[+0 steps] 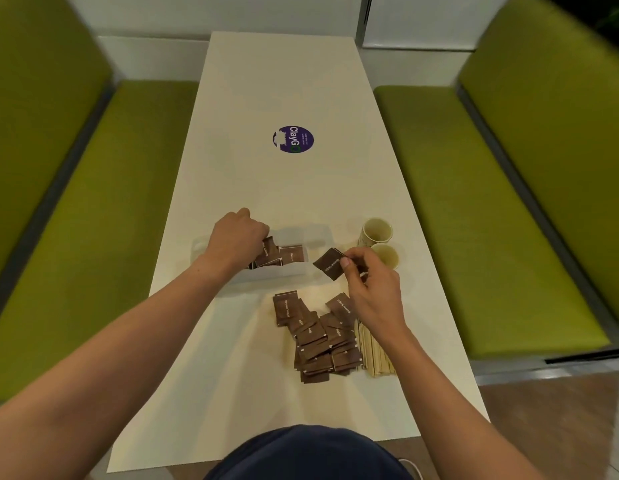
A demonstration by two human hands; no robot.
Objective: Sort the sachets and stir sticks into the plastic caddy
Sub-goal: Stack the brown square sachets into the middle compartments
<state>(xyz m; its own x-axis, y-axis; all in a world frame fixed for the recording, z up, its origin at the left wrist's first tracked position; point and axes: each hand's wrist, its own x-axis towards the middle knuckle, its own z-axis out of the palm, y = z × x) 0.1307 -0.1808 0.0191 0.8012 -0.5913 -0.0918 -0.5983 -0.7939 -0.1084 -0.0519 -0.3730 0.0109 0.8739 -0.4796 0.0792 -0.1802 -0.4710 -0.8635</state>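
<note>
Right hand (374, 292) is hovering just off the right end of the caddy (290, 274), and its fingers (346, 263) are pinching one brown sachet (329, 264) by its right edge. The held sachet is hanging clear of the table (280, 81), tilted so one corner is pointing left toward the caddy. That is the relation the next move turns on. The caddy is lying to the left of those fingers, close by, with its long side running across the table, so I judge a short leftward carry should do it.

Left hand (237, 237) is already down in the caddy, knuckles up, fingers curled in against the sachets in the caddy (287, 255), which are standing on edge in a row. Whether those fingers are gripping the row or only steadying it, I cannot tell, as the back of the hand is covering them. The row is leaning toward that hand.

The right hand is plainly the nearer one to the held sachet's landing spot at the right end of that row. I judge the sachet wants turning upright to match the others before it is slipping in. The caddy's clear walls are hard to trace, so its exact right end is uncertain.

Plenty is waiting. The pile of sachets (318, 337) is lying loose on the table nearer the person, and the stir sticks (377, 355) are lying just right of it, long axis running toward the person, partly under the right wrist. Two paper cups (378, 232) are standing beyond the right hand.
</note>
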